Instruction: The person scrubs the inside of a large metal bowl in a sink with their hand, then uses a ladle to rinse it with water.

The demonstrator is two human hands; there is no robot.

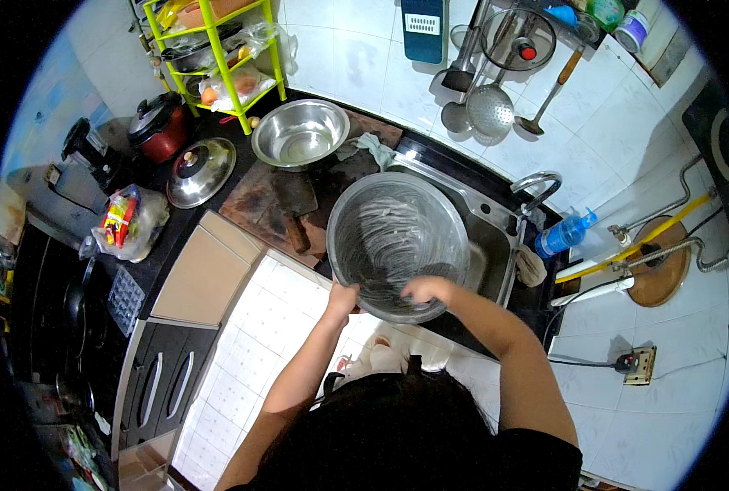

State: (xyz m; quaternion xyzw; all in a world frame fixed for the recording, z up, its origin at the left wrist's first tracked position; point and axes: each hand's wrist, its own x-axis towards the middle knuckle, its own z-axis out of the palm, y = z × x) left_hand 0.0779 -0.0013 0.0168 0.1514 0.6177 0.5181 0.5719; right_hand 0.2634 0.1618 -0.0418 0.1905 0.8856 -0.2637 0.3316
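A large grey metal basin is tilted over the counter's front edge and the sink. Whitish, streaky smears coat its inside. My left hand grips the basin's near-left rim. Inside the near-right part of the basin, my right hand has its fingers bent down towards the wall. Whether anything is held under those fingers is hidden. Left of the basin, a cleaver with a wooden handle lies on a stained brown board.
A steel bowl and a green cloth lie behind the basin. The faucet, a blue pump bottle and a rag are to the right. A pot lid and a bagged package are left.
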